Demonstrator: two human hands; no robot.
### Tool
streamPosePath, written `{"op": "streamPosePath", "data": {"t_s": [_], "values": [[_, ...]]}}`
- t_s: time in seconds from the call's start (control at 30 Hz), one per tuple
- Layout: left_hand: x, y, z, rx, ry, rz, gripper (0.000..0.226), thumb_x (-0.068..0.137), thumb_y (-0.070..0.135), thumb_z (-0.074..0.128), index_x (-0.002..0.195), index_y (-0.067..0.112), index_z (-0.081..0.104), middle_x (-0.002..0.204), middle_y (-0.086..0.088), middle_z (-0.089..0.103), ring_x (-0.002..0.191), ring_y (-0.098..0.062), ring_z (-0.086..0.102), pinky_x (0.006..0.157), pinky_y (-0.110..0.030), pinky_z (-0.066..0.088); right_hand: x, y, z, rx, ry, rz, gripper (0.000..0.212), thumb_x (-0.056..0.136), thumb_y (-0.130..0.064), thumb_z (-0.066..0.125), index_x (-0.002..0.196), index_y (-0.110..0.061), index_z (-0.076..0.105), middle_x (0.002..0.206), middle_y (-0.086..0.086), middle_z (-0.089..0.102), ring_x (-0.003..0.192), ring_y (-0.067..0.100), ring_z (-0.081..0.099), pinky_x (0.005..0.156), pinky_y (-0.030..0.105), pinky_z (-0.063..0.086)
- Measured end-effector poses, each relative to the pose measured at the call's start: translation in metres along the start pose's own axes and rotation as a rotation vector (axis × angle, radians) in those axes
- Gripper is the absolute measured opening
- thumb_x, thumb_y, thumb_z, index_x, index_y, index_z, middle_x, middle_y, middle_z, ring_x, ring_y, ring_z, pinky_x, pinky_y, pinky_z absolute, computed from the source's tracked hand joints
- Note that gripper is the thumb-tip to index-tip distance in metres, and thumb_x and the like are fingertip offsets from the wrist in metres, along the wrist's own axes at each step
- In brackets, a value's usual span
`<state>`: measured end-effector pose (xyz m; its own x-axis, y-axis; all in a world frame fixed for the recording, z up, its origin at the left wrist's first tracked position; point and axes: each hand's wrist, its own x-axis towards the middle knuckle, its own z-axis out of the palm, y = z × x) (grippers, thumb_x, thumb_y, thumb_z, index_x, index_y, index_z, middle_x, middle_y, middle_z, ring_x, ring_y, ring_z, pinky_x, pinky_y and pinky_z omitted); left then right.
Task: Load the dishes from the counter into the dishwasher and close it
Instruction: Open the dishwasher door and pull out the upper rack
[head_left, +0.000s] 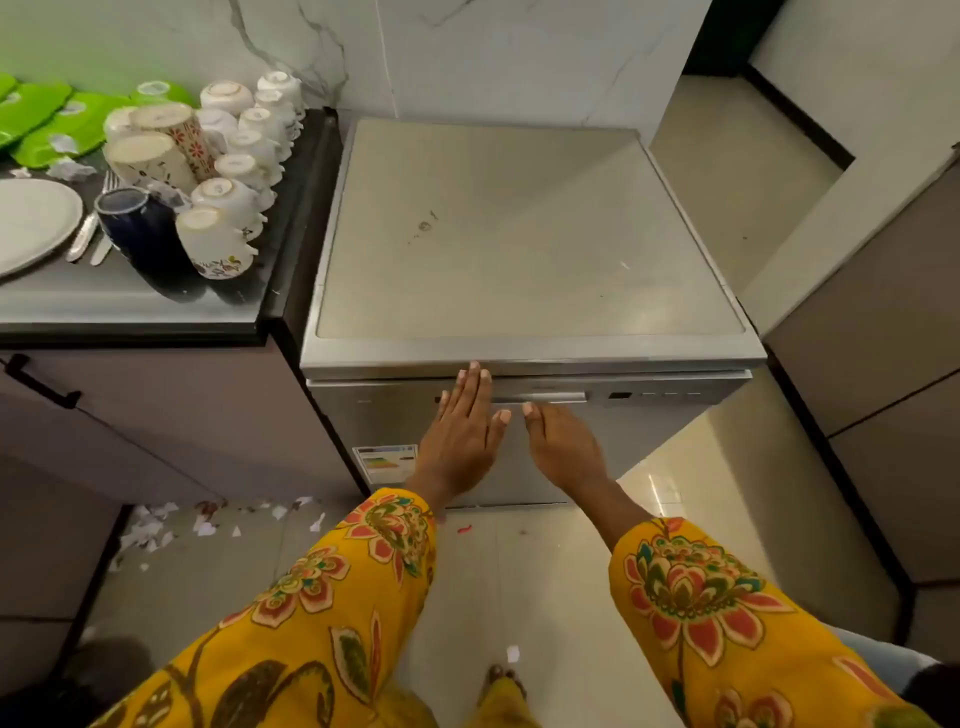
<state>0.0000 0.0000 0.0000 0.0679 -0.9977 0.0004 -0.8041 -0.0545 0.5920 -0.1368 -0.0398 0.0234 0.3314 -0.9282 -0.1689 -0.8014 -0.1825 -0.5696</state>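
Observation:
A silver dishwasher (524, 234) stands in front of me with its door closed. My left hand (462, 426) lies flat against the top of the door, fingers straight, fingertips at the upper edge beside the handle (540, 398). My right hand (563, 447) hovers just below the handle, fingers relaxed, holding nothing. On the counter (130, 306) to the left stand several upturned white cups (234, 200), patterned mugs (150, 156), a dark blue cup (137, 228), a white plate (31, 221), cutlery (91, 234) and green plates (57, 122).
A marble wall rises behind the dishwasher. Cabinets stand to the right (883, 322) and under the counter at the left (156, 415). Torn paper scraps (171, 525) litter the tiled floor near the dishwasher's lower left corner.

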Motion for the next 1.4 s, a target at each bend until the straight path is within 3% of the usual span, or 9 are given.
{"op": "streamPosePath", "data": {"t_s": [0.1,0.17,0.23,0.3,0.4,0.6,0.8,1.0,1.4], "values": [[0.001,0.011,0.012,-0.126,0.096,-0.05,0.049,0.102,0.032,0.032,0.146,0.009,0.032,0.154,-0.009,0.027,0.144,-0.02,0.021,0.114,-0.026,0.016,0.015,0.011,0.002,0.412,0.011,0.233,0.039,0.101,-0.035,0.033,0.118,-0.009,0.057,0.11,0.014,0.06,0.105,0.028,0.055,0.096,0.043,0.044],[0.007,0.025,0.02,-0.402,0.17,-0.306,0.039,0.102,0.033,0.032,0.117,0.007,0.058,0.123,-0.014,0.058,0.117,-0.026,0.051,0.095,-0.027,0.037,0.027,0.012,0.002,0.83,-0.005,0.436,0.027,0.1,-0.03,0.04,0.115,-0.012,0.054,0.104,0.01,0.057,0.097,0.024,0.054,0.091,0.039,0.045],[0.023,0.031,0.025,-0.788,0.289,-0.664,0.044,0.102,0.041,0.029,0.091,0.01,0.059,0.088,-0.012,0.057,0.083,-0.022,0.053,0.075,-0.03,0.04,0.038,0.012,0.002,1.271,0.02,0.588,0.012,0.099,-0.019,0.044,0.107,-0.013,0.052,0.091,0.003,0.053,0.085,0.016,0.05,0.089,0.034,0.041],[0.037,0.031,0.028,-1.221,0.411,-0.925,0.049,0.1,0.048,0.026,0.089,0.012,0.058,0.08,-0.007,0.052,0.072,-0.017,0.047,0.068,-0.03,0.042,0.048,0.012,0.0,1.563,0.08,0.682,0.008,0.097,-0.011,0.044,0.095,-0.012,0.052,0.085,0.002,0.052,0.077,0.013,0.048,0.084,0.03,0.04],[0.047,0.031,0.026,-1.708,0.521,-1.038,0.05,0.099,0.05,0.029,0.078,0.012,0.053,0.071,-0.005,0.05,0.063,-0.015,0.045,0.059,-0.025,0.035,0.061,0.011,-0.005,1.772,0.087,0.758,0.021,0.095,-0.004,0.041,0.078,-0.011,0.05,0.077,0.003,0.048,0.067,0.014,0.045,0.073,0.026,0.037],[0.057,0.041,0.012,-1.997,0.553,-1.038,0.047,0.1,0.044,0.029,0.087,0.003,0.047,0.088,-0.013,0.05,0.078,-0.025,0.05,0.088,-0.035,0.039,0.067,0.012,-0.005,1.804,0.052,0.809,0.024,0.092,-0.002,0.042,0.07,-0.01,0.048,0.072,0.004,0.044,0.064,0.015,0.045,0.068,0.025,0.038],[0.052,0.056,0.017,-2.011,0.508,-1.012,0.054,0.101,0.042,0.029,0.125,-0.005,0.044,0.092,-0.015,0.052,0.116,-0.031,0.05,0.106,-0.035,0.033,0.058,0.013,-0.015,1.79,0.007,0.753,0.012,0.091,-0.01,0.053,0.079,-0.01,0.053,0.083,0.006,0.051,0.077,0.018,0.05,0.098,0.029,0.038],[0.037,0.065,0.025,-2.009,0.577,-1.023,0.048,0.099,0.036,0.041,0.131,0.0,0.043,0.096,-0.014,0.052,0.11,-0.031,0.047,0.107,-0.038,0.033,0.03,0.026,-0.008,1.793,-0.048,0.761,0.009,0.091,-0.013,0.056,0.095,-0.005,0.055,0.091,0.01,0.058,0.084,0.019,0.057,0.105,0.031,0.04],[-0.032,0.085,0.054,-2.013,0.649,-1.107,0.04,0.093,0.046,0.051,0.113,0.012,0.05,0.117,-0.015,0.058,0.115,-0.03,0.054,0.106,-0.042,0.041,-0.05,0.054,0.025,1.676,-0.018,0.812,0.039,0.087,-0.023,0.065,0.12,-0.007,0.051,0.106,0.012,0.063,0.091,0.021,0.062,0.081,0.031,0.051]]}}
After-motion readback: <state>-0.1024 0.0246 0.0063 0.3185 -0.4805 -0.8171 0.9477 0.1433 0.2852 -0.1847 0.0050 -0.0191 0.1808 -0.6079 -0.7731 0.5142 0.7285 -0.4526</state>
